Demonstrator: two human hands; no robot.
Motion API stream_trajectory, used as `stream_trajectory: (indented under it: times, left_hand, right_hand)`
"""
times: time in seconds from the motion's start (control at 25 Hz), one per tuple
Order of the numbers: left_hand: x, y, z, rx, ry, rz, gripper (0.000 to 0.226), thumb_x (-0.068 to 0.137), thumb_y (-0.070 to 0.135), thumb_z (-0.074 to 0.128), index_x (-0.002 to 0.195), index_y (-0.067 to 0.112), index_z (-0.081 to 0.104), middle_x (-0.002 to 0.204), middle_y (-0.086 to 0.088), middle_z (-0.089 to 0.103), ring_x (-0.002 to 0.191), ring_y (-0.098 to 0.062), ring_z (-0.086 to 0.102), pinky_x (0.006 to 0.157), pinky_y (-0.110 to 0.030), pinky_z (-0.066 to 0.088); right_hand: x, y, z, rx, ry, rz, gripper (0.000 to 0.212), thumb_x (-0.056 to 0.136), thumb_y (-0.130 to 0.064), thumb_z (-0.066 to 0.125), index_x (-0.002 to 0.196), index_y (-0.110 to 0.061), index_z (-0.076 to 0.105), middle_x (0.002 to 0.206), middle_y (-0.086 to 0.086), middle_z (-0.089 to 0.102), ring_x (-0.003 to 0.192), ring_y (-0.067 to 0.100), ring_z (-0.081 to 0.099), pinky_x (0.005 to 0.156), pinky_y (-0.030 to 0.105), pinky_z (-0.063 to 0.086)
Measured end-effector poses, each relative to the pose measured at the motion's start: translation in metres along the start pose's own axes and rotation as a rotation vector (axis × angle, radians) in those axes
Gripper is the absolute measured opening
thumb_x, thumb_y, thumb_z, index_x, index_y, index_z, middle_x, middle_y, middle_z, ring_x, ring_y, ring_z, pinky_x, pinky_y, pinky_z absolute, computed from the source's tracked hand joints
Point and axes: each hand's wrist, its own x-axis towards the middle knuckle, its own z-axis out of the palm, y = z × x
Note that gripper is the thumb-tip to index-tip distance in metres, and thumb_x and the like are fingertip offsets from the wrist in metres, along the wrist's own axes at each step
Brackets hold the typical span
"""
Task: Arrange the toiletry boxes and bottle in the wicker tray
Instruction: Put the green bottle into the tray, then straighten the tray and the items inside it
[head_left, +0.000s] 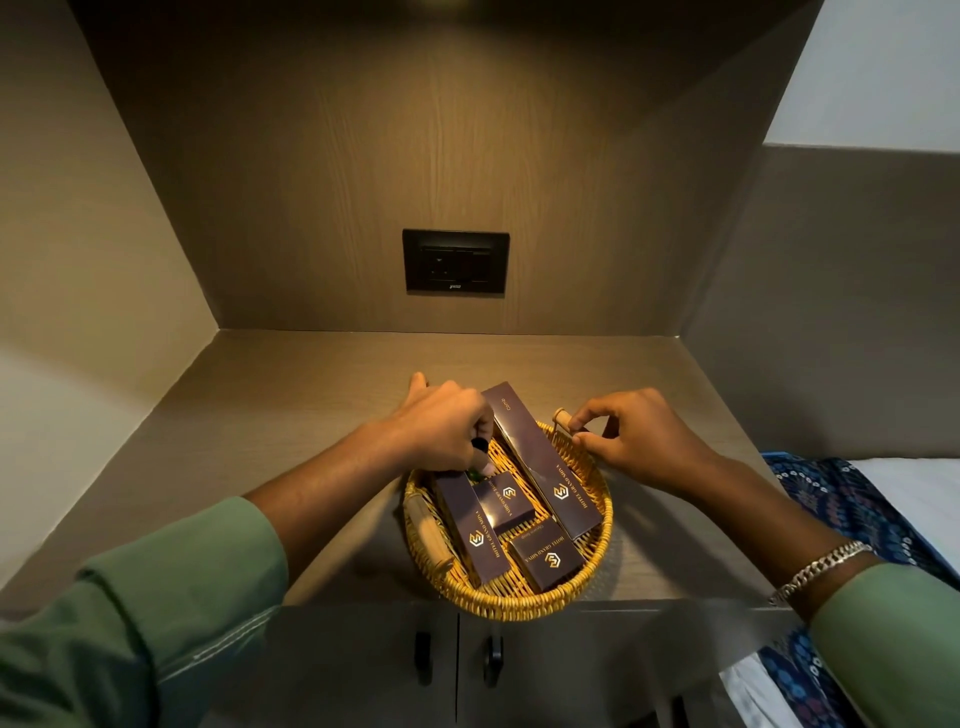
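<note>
A round wicker tray (597, 551) sits at the front edge of the wooden counter. Inside lie dark purple toiletry boxes: a long box (540, 457) leaning over the far rim, a narrow long box (470, 527) on the left, a small square box (503, 501) in the middle and another small box (545, 560) at the front. My left hand (441, 426) is closed on a small bottle (117, 457) with a black cap at the tray's far left; most of the bottle is hidden. My right hand (644, 436) pinches the tray's right wooden handle (562, 418).
A second wooden handle (428, 532) lies on the tray's left rim. A black wall socket (455, 262) is on the back panel. Side walls box in the niche. Cabinet doors with dark pulls (423, 657) sit below. A patterned blue cloth (841, 514) lies to the right.
</note>
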Motion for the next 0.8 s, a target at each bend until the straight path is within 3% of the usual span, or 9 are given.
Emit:
stream_trajectory:
  times: [0.2, 0.24, 0.36, 0.44, 0.56, 0.68, 0.8]
  left_hand:
    - [-0.015, 0.004, -0.009, -0.073, -0.002, -0.031, 0.048, 0.073, 0.05, 0.073, 0.114, 0.027, 0.061, 0.106, 0.008, 0.064, 0.107, -0.016, 0.05, 0.1, -0.048, 0.03]
    - [-0.022, 0.004, -0.012, -0.127, 0.089, -0.036, 0.043, 0.075, 0.049, 0.072, 0.11, 0.026, 0.062, 0.102, 0.007, 0.066, 0.103, -0.016, 0.052, 0.096, -0.046, 0.035]
    - [-0.054, -0.003, -0.012, -0.29, 0.412, -0.203, 0.02, 0.081, 0.042, 0.067, 0.076, 0.024, 0.06, 0.071, 0.006, 0.06, 0.071, -0.014, 0.053, 0.063, -0.033, 0.041]
    - [-0.077, -0.007, -0.004, -0.353, 0.336, -0.393, 0.026, 0.082, 0.04, 0.066, 0.068, 0.02, 0.056, 0.064, 0.002, 0.058, 0.061, -0.016, 0.053, 0.054, -0.03, 0.04]
    - [-0.099, -0.002, 0.012, -0.541, 0.156, -0.49, 0.022, 0.082, 0.035, 0.069, 0.078, 0.017, 0.059, 0.066, -0.001, 0.066, 0.057, -0.011, 0.06, 0.048, -0.028, 0.045]
    - [-0.104, -0.003, 0.021, -0.621, 0.271, -0.526, 0.017, 0.079, 0.026, 0.074, 0.08, 0.015, 0.062, 0.07, -0.003, 0.069, 0.059, -0.013, 0.064, 0.047, -0.026, 0.044]
    - [-0.101, -0.02, 0.022, -0.696, 0.41, -0.617, 0.015, 0.078, 0.022, 0.076, 0.079, 0.015, 0.064, 0.073, -0.008, 0.069, 0.059, -0.021, 0.066, 0.049, -0.031, 0.048]
  right_hand:
    - [0.0, 0.0, 0.0, 0.011, 0.018, -0.012, 0.013, 0.085, -0.022, 0.07, 0.097, -0.02, 0.075, 0.098, -0.002, 0.073, 0.063, 0.003, 0.058, 0.054, 0.02, 0.038]
    - [0.0, -0.001, 0.0, 0.021, 0.021, -0.008, 0.012, 0.085, -0.022, 0.07, 0.096, -0.02, 0.075, 0.099, -0.002, 0.073, 0.064, 0.003, 0.058, 0.055, 0.021, 0.039]
    - [0.001, -0.001, 0.001, 0.049, 0.03, 0.02, 0.008, 0.084, -0.021, 0.07, 0.092, -0.02, 0.073, 0.099, 0.001, 0.073, 0.07, 0.0, 0.058, 0.06, 0.022, 0.043]
    - [0.002, -0.002, 0.003, 0.05, 0.047, 0.043, 0.005, 0.084, -0.021, 0.071, 0.089, -0.02, 0.072, 0.095, 0.001, 0.074, 0.075, 0.001, 0.059, 0.06, 0.019, 0.042]
    - [0.002, -0.007, 0.007, 0.047, 0.098, 0.092, 0.004, 0.082, -0.021, 0.073, 0.085, -0.019, 0.073, 0.087, 0.002, 0.074, 0.078, 0.006, 0.064, 0.059, 0.017, 0.044]
    - [0.0, -0.017, 0.014, 0.034, 0.171, 0.155, 0.004, 0.08, -0.023, 0.075, 0.081, -0.019, 0.074, 0.083, 0.002, 0.074, 0.077, 0.012, 0.067, 0.067, 0.032, 0.057]
    - [0.0, -0.029, 0.024, 0.053, 0.228, 0.217, 0.006, 0.077, -0.025, 0.077, 0.074, -0.02, 0.074, 0.077, 0.002, 0.074, 0.073, 0.016, 0.068, 0.072, 0.043, 0.06]
